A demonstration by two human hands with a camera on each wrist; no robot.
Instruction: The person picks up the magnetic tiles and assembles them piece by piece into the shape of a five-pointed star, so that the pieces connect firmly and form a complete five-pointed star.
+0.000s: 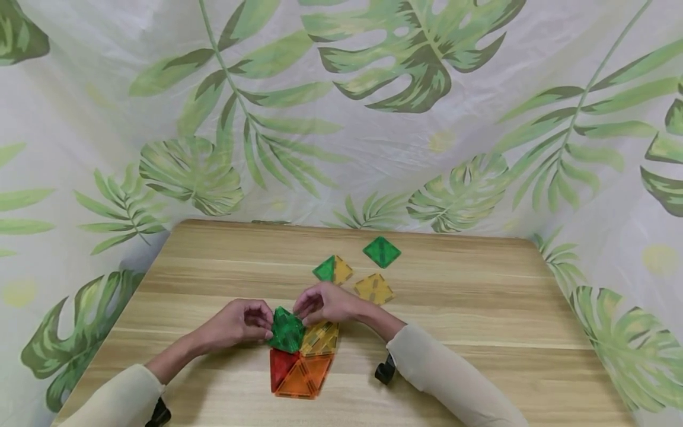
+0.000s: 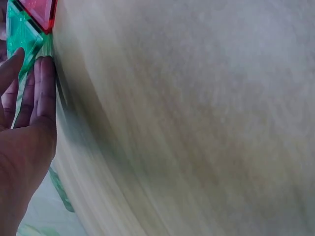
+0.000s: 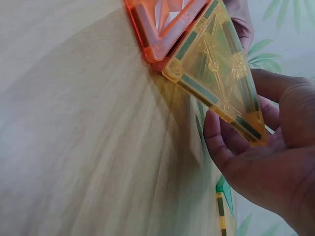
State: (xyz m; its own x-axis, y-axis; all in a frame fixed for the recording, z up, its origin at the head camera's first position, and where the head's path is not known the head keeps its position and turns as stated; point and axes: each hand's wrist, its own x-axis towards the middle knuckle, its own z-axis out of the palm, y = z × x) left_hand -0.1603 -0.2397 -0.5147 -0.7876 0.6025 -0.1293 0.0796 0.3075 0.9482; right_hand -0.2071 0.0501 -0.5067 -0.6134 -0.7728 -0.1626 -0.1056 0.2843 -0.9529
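In the head view a cluster of translucent magnetic tiles stands on the table, with green magnetic tiles (image 1: 287, 330), yellow tiles (image 1: 321, 339), orange tiles (image 1: 299, 381) and a red tile (image 1: 281, 367) edge to edge. My left hand (image 1: 242, 323) pinches the left side of the green ones; the left wrist view has its thumb and fingers (image 2: 44, 88) at their edge. From above, my right hand (image 1: 328, 302) holds their upper right edge with curled fingers. Yellow tiles (image 3: 216, 69) partly cover that hand's fingertips in the right wrist view.
Behind the cluster lie a green-and-yellow tile pair (image 1: 333, 270), a yellow diamond of tiles (image 1: 374, 289) and a green diamond of tiles (image 1: 382, 252). A leaf-print curtain (image 1: 373, 148) hangs around the wooden table (image 1: 480, 332).
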